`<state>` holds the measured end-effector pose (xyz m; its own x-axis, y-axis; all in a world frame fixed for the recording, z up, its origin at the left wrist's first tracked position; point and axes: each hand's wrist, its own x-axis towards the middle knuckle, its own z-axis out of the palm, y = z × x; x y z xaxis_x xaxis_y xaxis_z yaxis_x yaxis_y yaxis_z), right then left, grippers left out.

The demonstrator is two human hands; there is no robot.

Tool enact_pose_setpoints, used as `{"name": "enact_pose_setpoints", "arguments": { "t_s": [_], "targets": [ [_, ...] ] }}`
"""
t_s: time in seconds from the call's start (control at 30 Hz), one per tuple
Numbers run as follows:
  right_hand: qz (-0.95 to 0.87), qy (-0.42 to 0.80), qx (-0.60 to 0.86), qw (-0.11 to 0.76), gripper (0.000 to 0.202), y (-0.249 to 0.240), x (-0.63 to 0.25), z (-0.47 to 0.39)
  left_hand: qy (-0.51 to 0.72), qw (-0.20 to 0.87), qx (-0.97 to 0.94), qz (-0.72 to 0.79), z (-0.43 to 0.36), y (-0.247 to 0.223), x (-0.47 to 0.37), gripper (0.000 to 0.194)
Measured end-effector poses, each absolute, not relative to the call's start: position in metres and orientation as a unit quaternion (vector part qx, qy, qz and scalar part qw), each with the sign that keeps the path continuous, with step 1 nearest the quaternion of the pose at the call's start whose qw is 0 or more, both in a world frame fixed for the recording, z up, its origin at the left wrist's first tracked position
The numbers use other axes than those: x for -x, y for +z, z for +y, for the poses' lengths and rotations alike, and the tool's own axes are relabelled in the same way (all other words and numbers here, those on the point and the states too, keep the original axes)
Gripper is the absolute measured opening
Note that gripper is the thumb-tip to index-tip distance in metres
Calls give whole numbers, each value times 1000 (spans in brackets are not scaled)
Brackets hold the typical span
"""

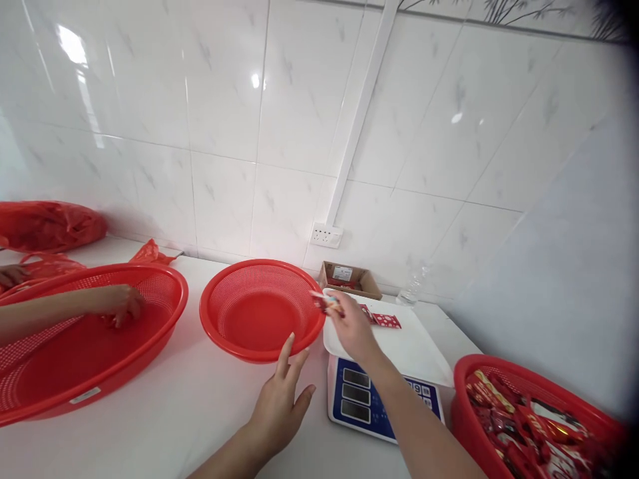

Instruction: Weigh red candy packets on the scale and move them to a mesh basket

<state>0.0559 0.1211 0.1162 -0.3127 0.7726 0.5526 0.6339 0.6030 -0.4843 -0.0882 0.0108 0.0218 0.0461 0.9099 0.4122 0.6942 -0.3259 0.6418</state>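
My right hand (353, 327) is closed on a few small wrapped candies (327, 303), blurred, above the left edge of the scale's white tray (414, 352) and beside the basket's right rim. Fingers spread, my left hand (282, 399) is at the front rim of the round red plastic basket (214, 332) and holds nothing; whether it touches the rim I cannot tell. No items show inside that basket. Red packets with white dots (387, 321) lie on the tray, partly hidden by my right hand. Below the tray is the scale's blue panel (367, 396), its displays dark.
At right, a red basket (462, 399) holds many wrapped sweets (529, 426). Another person's hand (122, 305) reaches into a large red basket (164, 332) at left. A cardboard box (369, 283), a clear bottle (413, 286) and red bags (50, 226) stand along the tiled wall.
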Motion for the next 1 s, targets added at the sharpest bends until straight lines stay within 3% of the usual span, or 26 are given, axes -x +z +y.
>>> {"name": "enact_pose_setpoints", "arguments": {
  "t_s": [0.1,0.27,0.4,0.63,0.77,1.0],
  "targets": [
    [-859,96,390,317,48,114,-40,125,398,124,-714,562,12,22,89,50],
    [-770,1,597,226,60,101,-90,166,383,132,-718,566,13,22,90,51],
    [-681,76,715,140,71,91,-141,197,374,152,-712,574,13,22,90,50],
    [-713,147,680,92,74,77,-140,206,373,160,-712,572,14,22,90,48],
    [-752,104,644,91,66,74,-127,199,373,154,-714,572,15,20,91,47],
    [-782,66,596,171,27,76,-121,187,387,128,-717,566,16,16,92,48]
  ]
}}
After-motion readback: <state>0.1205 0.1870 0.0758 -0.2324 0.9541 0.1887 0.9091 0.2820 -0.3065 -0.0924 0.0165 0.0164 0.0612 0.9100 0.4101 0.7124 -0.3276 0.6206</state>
